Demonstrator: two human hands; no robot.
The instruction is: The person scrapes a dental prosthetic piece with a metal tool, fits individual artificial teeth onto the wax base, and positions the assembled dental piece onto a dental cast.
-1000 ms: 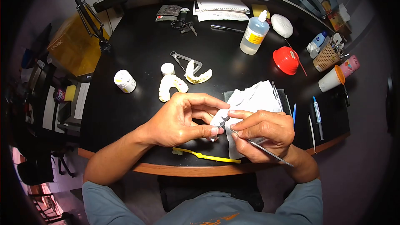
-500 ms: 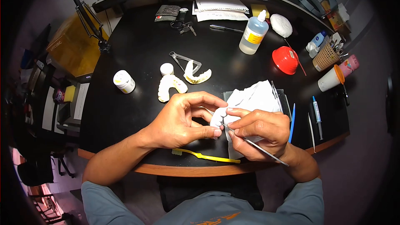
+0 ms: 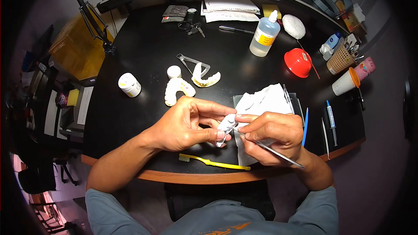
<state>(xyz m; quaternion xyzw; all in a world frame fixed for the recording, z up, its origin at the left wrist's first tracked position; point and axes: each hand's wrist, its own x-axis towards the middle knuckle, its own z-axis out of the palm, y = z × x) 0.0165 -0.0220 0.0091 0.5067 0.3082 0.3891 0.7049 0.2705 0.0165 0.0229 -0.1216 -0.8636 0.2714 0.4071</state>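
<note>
A small white dental piece [image 3: 227, 124] is pinched between the thumb and fingers of my left hand [image 3: 187, 126]. My right hand [image 3: 274, 137] grips a thin metal tool [image 3: 278, 154] like a pen, its tip at the piece's right side. The right index fingertip is close to the top of the piece; whether it touches is unclear. Under and beyond my right hand lies a white cloth [image 3: 263, 101] on a dark glassy slab [image 3: 298, 104]. Two pale dental arch models [image 3: 179, 90] [image 3: 205, 78] rest beyond my left hand.
A yellow toothbrush [image 3: 215, 163] lies by the table's front edge. Farther off are a white jar [image 3: 129, 85], a metal caliper [image 3: 187, 61], a clear bottle [image 3: 264, 37] and a red bowl [image 3: 298, 63]. Right of my right hand are a blue tool [image 3: 306, 126] and a syringe [image 3: 332, 122].
The white piece has been tilted between my left fingers and shows a different side. Both hands have shifted only slightly, and the metal tool stays beside the piece.
</note>
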